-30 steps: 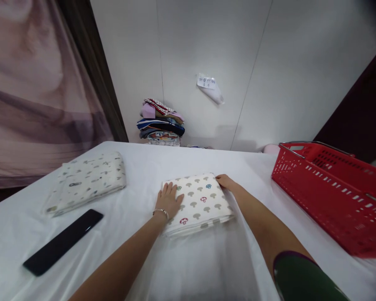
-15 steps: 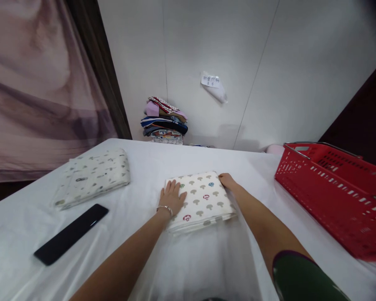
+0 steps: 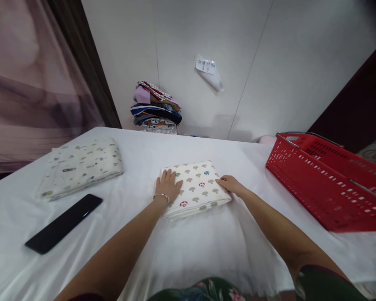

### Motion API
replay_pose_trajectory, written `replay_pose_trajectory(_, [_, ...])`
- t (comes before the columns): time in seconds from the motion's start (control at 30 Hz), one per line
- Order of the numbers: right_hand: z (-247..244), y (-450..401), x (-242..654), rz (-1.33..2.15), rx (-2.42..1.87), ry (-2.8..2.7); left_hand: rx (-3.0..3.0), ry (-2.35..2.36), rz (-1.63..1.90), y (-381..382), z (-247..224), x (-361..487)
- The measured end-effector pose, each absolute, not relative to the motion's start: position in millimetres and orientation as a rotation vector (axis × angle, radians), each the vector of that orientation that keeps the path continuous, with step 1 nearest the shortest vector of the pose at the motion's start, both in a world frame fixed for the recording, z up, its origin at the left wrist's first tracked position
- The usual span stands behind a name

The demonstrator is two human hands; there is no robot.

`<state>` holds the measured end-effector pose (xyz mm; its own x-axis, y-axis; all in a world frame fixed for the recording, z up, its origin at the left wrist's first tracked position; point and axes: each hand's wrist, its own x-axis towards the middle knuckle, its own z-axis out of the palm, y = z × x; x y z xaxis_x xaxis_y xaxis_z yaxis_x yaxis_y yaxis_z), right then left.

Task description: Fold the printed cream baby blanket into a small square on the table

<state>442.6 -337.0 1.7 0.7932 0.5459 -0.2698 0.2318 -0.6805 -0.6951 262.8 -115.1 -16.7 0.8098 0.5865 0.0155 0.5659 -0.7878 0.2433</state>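
Note:
A folded white cloth (image 3: 196, 186) printed with grey, red, blue and green mushrooms lies on the white-covered table (image 3: 138, 150) in front of me. My left hand (image 3: 168, 186), a bracelet at its wrist, rests flat on the cloth's left side with the fingers spread. At the cloth's right edge, my right hand (image 3: 231, 184) is closed, thumb and fingers pinching the fabric. To the left lies a second folded white cloth (image 3: 84, 167) with small grey and green prints. Neither hand touches that one.
A black phone-like slab (image 3: 64, 223) lies at the near left. On the right stands a red plastic basket (image 3: 319, 188) with metal handles. Beyond the table's far edge a stack of folded fabrics (image 3: 156, 109) leans by the wall, below a taped paper note (image 3: 206, 67).
My right hand has slid nearer to me along the cloth's right edge, away from the far corner. The left hand stays on the cloth. The view has tipped downward slightly.

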Motion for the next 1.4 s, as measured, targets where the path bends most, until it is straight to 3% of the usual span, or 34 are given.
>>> replay_pose_trajectory(0.27, [-18,-334,433,0.203,-2.425,-0.826,2.738,0.898,0.1,-115,-19,263])
replay_pose_trajectory(0.53, [-15,-357,437,0.046,-2.287,-0.795,2.68,0.86,0.133,-110,-16,264])
replay_pose_trajectory(0.67, [-3,-383,414,-0.104,-2.095,-1.077,2.658,0.78,0.27,-120,-3,253])
replay_pose_trajectory(0.77, [0,-400,395,-0.13,-2.075,-1.282,2.714,0.478,0.514,-146,2,238])
replay_pose_trajectory(0.9, [-3,-407,387,-0.21,-2.234,-1.397,2.735,0.129,0.591,-180,0,223])
replay_pose_trajectory(1.4, [-2,-399,397,-0.043,-2.32,-1.325,2.724,0.199,0.447,-191,0,227])
